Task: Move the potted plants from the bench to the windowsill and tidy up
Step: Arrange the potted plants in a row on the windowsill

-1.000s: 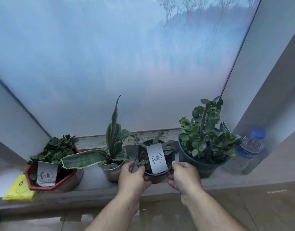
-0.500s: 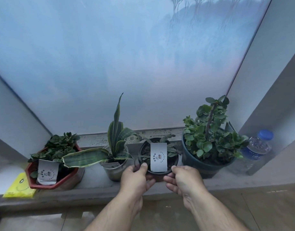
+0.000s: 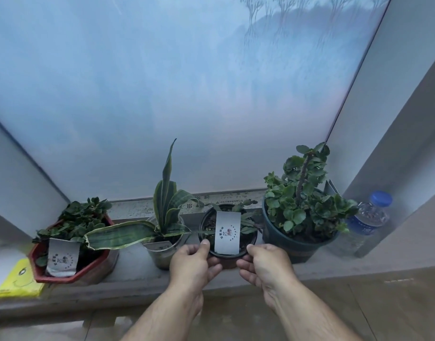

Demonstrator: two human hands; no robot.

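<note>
Several potted plants stand in a row on the grey windowsill (image 3: 137, 264). A small black pot (image 3: 227, 255) with a white label card and thin dark leaves is in the middle. My left hand (image 3: 194, 262) grips its left rim and my right hand (image 3: 265, 264) grips its right rim. To its left stands a snake plant in a clear pot (image 3: 166, 249), and further left a red angular pot (image 3: 73, 264) with a label. At its right is a dark blue pot (image 3: 285, 242) with a leafy green plant.
A water bottle with a blue cap (image 3: 369, 222) stands in the sill's right corner. A yellow packet (image 3: 17, 281) lies at the far left. Frosted window glass (image 3: 187, 94) rises behind the pots. Tiled floor (image 3: 384, 303) shows below the sill.
The small black pot has turned and moved slightly back on the sill between both hands; its label now faces me squarely. The other pots have not moved.
</note>
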